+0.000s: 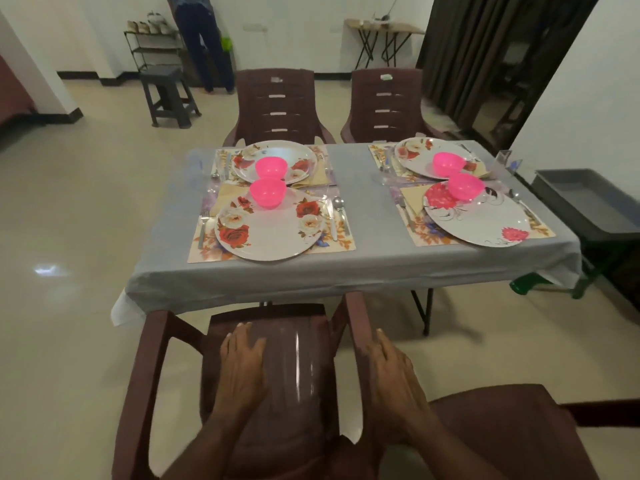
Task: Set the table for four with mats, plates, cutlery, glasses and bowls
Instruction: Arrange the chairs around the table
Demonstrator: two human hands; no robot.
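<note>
A table under a grey cloth [360, 261] carries several floral mats, each with a flowered plate and a pink bowl: near left plate [270, 233] with bowl [267, 192], near right plate [479, 218] with bowl [465, 187], far left bowl [271, 168], far right bowl [448, 163]. Cutlery [337, 216] lies beside the plates, and clear glasses [504, 157] stand at the corners. My left hand [242, 365] rests flat on the back of a brown plastic chair [166, 341] below the table edge. My right hand [391, 372] grips that chair's right armrest.
Two brown chairs [277, 105] stand at the far side. A second brown chair [512, 431] is at my lower right. A grey tray table [585, 209] sits right of the table. A dark stool [169, 95], a rack and a standing person [204, 46] are at the back.
</note>
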